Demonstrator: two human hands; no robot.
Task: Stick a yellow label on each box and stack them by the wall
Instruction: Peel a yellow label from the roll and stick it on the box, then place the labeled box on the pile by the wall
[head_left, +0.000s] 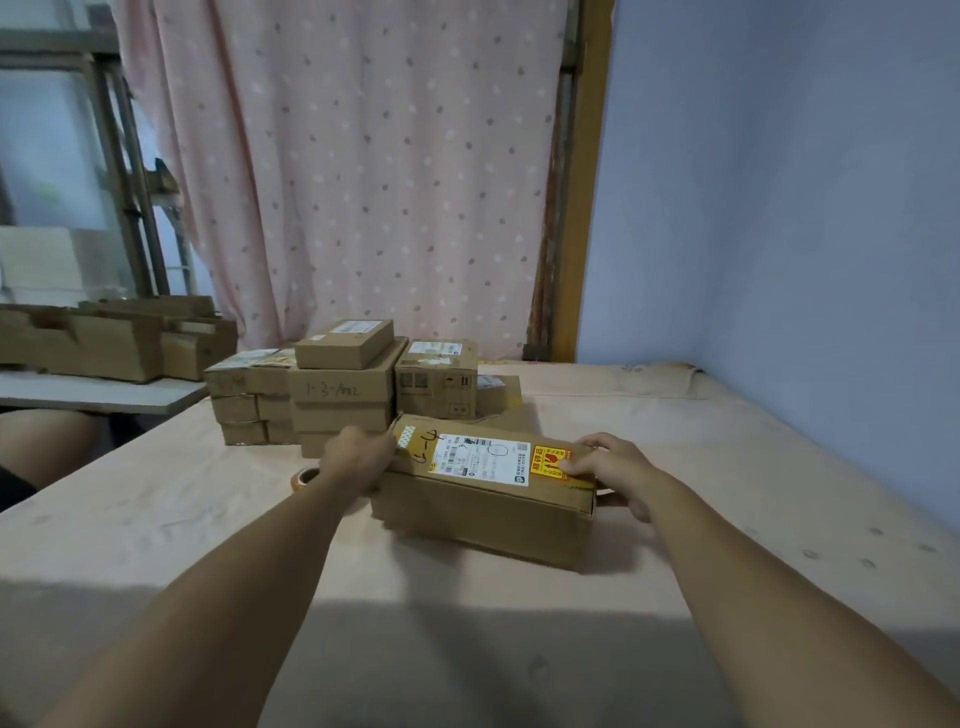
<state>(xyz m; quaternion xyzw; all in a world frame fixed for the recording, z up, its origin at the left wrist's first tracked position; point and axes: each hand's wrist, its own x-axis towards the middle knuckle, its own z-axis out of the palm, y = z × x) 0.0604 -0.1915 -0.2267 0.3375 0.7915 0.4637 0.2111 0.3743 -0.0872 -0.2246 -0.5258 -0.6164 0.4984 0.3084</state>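
A long cardboard box (483, 519) lies on the pink-covered surface (208, 545) in front of me. A white shipping label and a yellow label (551, 462) sit on its top face. My left hand (358, 460) grips the box's left end. My right hand (615, 470) holds the right end, thumb on top beside the yellow label and fingers curled round the end. A roll of labels (303, 478) lies just left of the box, partly hidden by my left wrist.
Several cardboard boxes (343, 389) stand stacked behind, in front of a pink dotted curtain (353, 182). A blue wall (779, 234) runs along the right side. More flattened cartons (104, 343) lie on a grey table at the left. A knee shows at far left.
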